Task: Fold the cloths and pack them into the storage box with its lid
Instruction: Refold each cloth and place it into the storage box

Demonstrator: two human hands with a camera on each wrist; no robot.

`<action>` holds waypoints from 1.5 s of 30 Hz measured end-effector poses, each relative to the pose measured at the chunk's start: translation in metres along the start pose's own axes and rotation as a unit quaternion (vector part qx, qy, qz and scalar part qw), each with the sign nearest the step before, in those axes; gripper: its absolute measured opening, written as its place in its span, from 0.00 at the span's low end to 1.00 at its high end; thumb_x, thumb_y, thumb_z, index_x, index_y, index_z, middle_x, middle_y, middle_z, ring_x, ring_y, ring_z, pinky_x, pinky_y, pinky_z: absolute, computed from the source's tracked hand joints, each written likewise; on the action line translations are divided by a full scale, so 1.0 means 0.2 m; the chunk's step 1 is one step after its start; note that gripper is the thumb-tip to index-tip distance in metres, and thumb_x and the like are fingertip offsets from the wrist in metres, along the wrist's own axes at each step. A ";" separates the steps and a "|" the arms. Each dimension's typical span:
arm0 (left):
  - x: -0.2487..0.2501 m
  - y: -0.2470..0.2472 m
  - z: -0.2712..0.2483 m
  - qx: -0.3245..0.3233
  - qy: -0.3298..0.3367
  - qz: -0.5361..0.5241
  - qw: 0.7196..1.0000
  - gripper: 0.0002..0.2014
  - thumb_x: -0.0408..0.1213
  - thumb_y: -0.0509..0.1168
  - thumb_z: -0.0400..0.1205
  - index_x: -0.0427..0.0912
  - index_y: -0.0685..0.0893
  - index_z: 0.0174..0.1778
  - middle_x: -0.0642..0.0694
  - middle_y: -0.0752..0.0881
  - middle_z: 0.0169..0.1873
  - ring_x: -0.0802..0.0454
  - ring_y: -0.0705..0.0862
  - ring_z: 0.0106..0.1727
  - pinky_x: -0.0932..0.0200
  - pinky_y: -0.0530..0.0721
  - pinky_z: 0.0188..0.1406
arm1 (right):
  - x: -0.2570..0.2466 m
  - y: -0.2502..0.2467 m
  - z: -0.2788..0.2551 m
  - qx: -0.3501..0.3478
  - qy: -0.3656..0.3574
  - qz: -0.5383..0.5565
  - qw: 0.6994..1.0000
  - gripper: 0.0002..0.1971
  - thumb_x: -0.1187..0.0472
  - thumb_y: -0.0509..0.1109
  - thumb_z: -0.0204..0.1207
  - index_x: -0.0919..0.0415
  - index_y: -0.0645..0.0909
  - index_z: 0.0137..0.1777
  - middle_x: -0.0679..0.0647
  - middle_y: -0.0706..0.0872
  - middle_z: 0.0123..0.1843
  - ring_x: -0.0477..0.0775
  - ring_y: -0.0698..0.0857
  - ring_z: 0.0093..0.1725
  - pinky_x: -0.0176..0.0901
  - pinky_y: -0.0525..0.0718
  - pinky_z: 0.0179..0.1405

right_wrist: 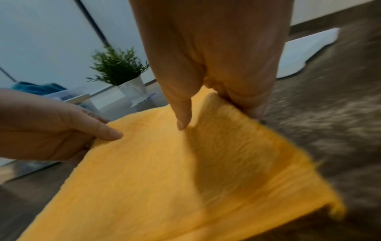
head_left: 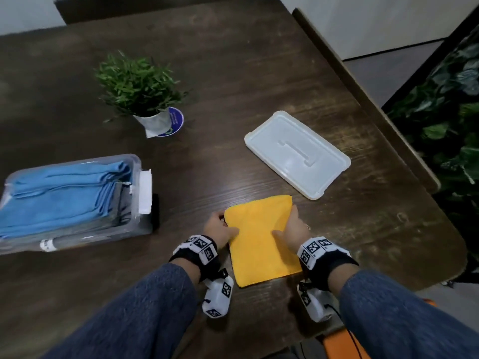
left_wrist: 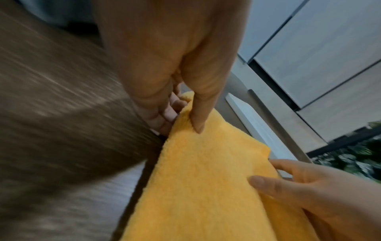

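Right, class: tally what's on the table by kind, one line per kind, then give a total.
Yellow cloth, held by left hand and right hand: 1
Storage box of blue cloths, uncountable: 1
Lid: 1
Potted plant: 1
Total: 4

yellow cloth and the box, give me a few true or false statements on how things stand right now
1. Both hands hold the yellow cloth, the left hand at its left edge, the right hand at its right edge. True.
2. The lid is on the storage box. False: it lies apart on the table, right of the box.
3. Blue cloths already lie in the storage box. True.
4. The potted plant stands inside the box. False: it stands on the table behind it.
5. The yellow cloth is crumpled in a ball. False: it lies flat, folded.
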State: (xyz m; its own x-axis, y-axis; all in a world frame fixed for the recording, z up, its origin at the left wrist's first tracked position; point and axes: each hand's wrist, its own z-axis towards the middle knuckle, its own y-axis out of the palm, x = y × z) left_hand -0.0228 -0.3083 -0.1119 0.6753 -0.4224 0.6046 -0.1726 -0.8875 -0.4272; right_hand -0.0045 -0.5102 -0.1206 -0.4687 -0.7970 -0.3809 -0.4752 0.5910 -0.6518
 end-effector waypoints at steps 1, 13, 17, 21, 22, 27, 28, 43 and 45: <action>-0.04 -0.05 0.00 0.009 -0.007 0.007 1.000 0.33 0.34 0.74 0.75 0.41 0.69 0.75 0.47 0.80 0.46 0.50 0.80 0.48 0.57 0.79 0.44 | -0.04 0.02 -0.02 -0.014 -0.012 0.004 1.000 0.51 0.55 0.73 0.77 0.62 0.36 0.85 0.66 0.72 0.77 0.67 0.73 0.75 0.55 0.70 0.73; -0.61 -0.67 -0.25 0.110 -0.013 0.058 0.992 0.22 0.26 0.71 0.75 0.39 0.82 0.66 0.44 0.85 0.55 0.47 0.82 0.56 0.55 0.79 0.52 | -0.45 0.47 -0.26 -0.107 -0.225 -0.064 0.966 0.50 0.57 0.79 0.68 0.51 0.50 0.83 0.61 0.69 0.75 0.65 0.70 0.74 0.57 0.74 0.71; -0.74 -0.74 -0.29 0.124 0.008 0.031 0.992 0.22 0.30 0.75 0.73 0.42 0.84 0.64 0.44 0.88 0.55 0.47 0.84 0.57 0.53 0.82 0.56 | -0.55 0.54 -0.23 -0.057 -0.297 -0.074 0.950 0.55 0.54 0.81 0.66 0.46 0.46 0.85 0.57 0.55 0.85 0.63 0.58 0.83 0.61 0.63 0.79; -0.79 -0.76 -0.27 0.121 0.050 0.037 0.991 0.22 0.31 0.74 0.74 0.43 0.84 0.65 0.45 0.88 0.57 0.47 0.84 0.60 0.54 0.81 0.59 | -0.63 0.54 -0.16 -0.090 -0.335 -0.106 0.932 0.54 0.52 0.81 0.67 0.42 0.47 0.85 0.53 0.54 0.87 0.60 0.51 0.85 0.67 0.57 0.81; -0.79 -0.76 -0.27 0.116 0.060 0.040 0.991 0.22 0.31 0.74 0.74 0.44 0.83 0.66 0.46 0.87 0.58 0.48 0.84 0.60 0.55 0.81 0.59 | -0.64 0.54 -0.14 -0.103 -0.336 -0.114 0.929 0.52 0.52 0.80 0.68 0.43 0.49 0.85 0.52 0.59 0.85 0.60 0.52 0.84 0.68 0.57 0.80; -0.80 -0.77 -0.24 0.111 0.066 0.055 0.990 0.21 0.50 0.73 0.75 0.51 0.77 0.62 0.53 0.86 0.51 0.53 0.84 0.52 0.52 0.84 0.54 | -0.72 0.54 -0.11 -0.063 -0.331 -0.195 0.921 0.24 0.49 0.79 0.69 0.45 0.80 0.66 0.50 0.77 0.57 0.57 0.70 0.69 0.56 0.67 0.73; -0.80 -0.78 -0.23 0.108 0.072 0.052 0.990 0.19 0.52 0.71 0.77 0.53 0.77 0.60 0.53 0.86 0.50 0.53 0.84 0.52 0.50 0.85 0.53 | -0.73 0.53 -0.11 -0.054 -0.331 -0.210 0.918 0.18 0.48 0.78 0.69 0.46 0.83 0.59 0.49 0.75 0.53 0.55 0.70 0.66 0.54 0.68 0.70; -0.80 -0.91 -0.43 -0.007 0.063 0.097 0.993 0.20 0.56 0.73 0.74 0.42 0.88 0.50 0.46 0.89 0.49 0.49 0.86 0.52 0.52 0.83 0.55 | -0.63 0.53 -0.46 -0.162 -0.451 -0.282 0.831 0.15 0.46 0.80 0.66 0.45 0.75 0.42 0.41 0.81 0.43 0.47 0.80 0.46 0.41 0.67 0.48; -0.84 -0.88 -0.43 0.000 0.047 0.111 0.993 0.18 0.54 0.72 0.76 0.42 0.89 0.48 0.47 0.90 0.45 0.50 0.87 0.48 0.57 0.84 0.48 | -0.57 0.60 -0.47 -0.180 -0.445 -0.286 0.829 0.16 0.44 0.80 0.64 0.44 0.75 0.43 0.40 0.81 0.43 0.46 0.81 0.45 0.41 0.69 0.48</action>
State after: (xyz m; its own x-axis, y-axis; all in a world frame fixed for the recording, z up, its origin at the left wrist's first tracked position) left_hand -0.1672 -0.0975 -0.0798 0.5499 -0.6232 0.5561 -0.3105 -0.7706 -0.5565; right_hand -0.0781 -0.3364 -0.0924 0.5699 -0.6415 -0.5136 -0.6962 -0.0449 -0.7164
